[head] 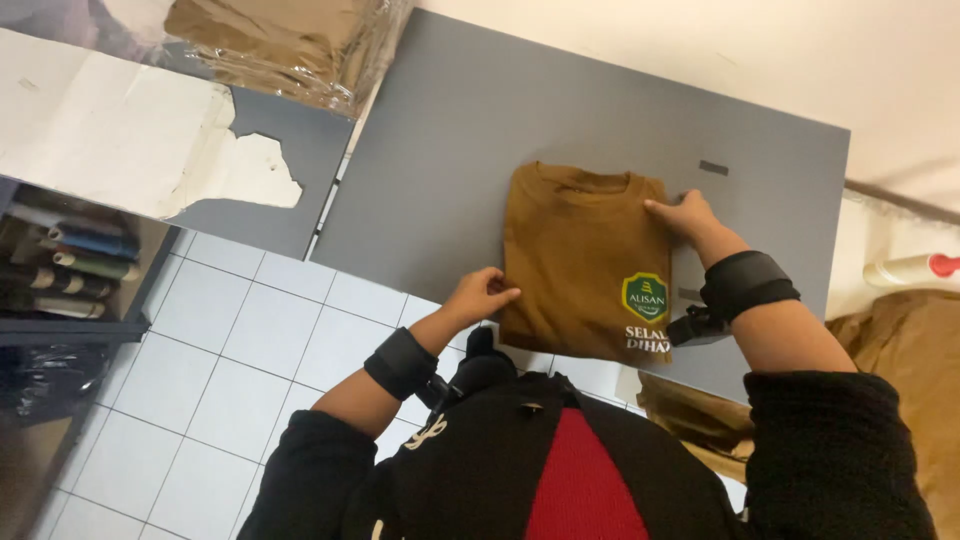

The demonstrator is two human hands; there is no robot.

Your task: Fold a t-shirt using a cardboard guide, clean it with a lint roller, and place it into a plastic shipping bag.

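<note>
The grey table [450,150] takes up most of the view, and everything else sits relative to it. Its near edge runs slantwise over a white tiled floor [220,340], and bare grey surface lies open to the left of and beyond the garment, with a narrower strip on the right before the table's far right edge. A folded brown shirt [575,255] lies flat on the table near its front edge, collar pointing away from the person, a green and white emblem at its lower right corner; the shirt's bottom edge lies right at the table's front edge. A second grey table [290,150] butts against the left side, carrying torn white paper [110,130] and a plastic-wrapped stack of brown cloth [290,40]. The right hand [685,215] rests flat, fingers spread, on the shirt's upper right edge. The left hand [480,295] pinches the shirt's lower left edge with curled fingers. Both wrists wear black bands.
</note>
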